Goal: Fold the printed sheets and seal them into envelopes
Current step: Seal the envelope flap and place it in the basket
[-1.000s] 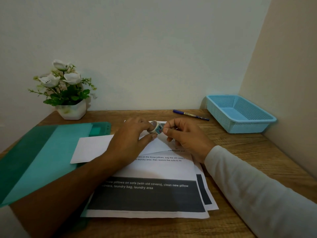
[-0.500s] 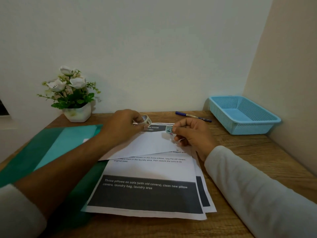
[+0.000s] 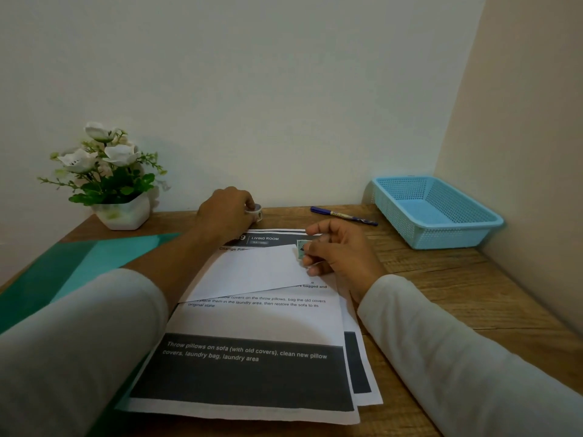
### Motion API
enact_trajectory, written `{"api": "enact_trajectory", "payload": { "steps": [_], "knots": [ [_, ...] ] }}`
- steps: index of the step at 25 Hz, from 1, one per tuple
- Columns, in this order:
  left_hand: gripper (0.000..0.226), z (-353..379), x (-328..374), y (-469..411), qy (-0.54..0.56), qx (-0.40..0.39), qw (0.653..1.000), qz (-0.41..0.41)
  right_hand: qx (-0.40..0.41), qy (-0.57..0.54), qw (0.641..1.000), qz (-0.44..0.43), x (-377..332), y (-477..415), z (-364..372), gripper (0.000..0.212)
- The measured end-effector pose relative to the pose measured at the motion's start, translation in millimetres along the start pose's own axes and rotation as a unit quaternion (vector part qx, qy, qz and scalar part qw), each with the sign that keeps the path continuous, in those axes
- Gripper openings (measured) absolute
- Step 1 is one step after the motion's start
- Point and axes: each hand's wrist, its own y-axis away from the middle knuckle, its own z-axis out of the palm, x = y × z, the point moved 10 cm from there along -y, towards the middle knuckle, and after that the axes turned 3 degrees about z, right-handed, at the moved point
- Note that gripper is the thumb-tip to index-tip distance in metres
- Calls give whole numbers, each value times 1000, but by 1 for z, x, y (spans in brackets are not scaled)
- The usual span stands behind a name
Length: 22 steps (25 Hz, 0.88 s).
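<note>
1. The envelope point(image 3: 252, 272) lies on the sheets point(image 3: 252, 323) in the middle of the desk point(image 3: 435, 279), between the two hands. Its long axis runs left to right, with the right end angled slightly towards the wall.
2. That right end sits just under the right hand point(image 3: 339, 255), which is much the nearer. The left hand point(image 3: 225, 216) is beyond the envelope's far edge, close to the wall.
3. The right hand pinches a short strip of tape point(image 3: 300, 249) between thumb and forefinger. Its other fingers are curled and the palm faces left. The strip stands roughly upright at the envelope's far right corner.
4. The left hand curls round the roll point(image 3: 258, 212). I cannot tell whether the roll rests on the desk or hangs just above it.
5. The next move is probably to press the strip over the flap, so the strip must turn flat and travel a little left. The flap's seam is not visible, and the envelope lies loose, so it may slide unless the left hand steadies it.
</note>
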Motion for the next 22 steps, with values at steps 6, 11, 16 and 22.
{"api": "enact_trajectory", "payload": {
  "steps": [6,11,16,22],
  "knots": [
    [14,-28,41,62,170,43,980,94,2,-5,1000,3,0,-2,1,12],
    [19,-10,57,112,330,-12,938,101,17,-4,1000,-1,-3,4,5,10],
    [16,-1,52,109,382,-43,918,91,-7,66,998,-22,-6,11,17,11],
    [13,3,44,108,392,-34,916,79,6,118,992,-54,-12,7,19,9]
  ]
}}
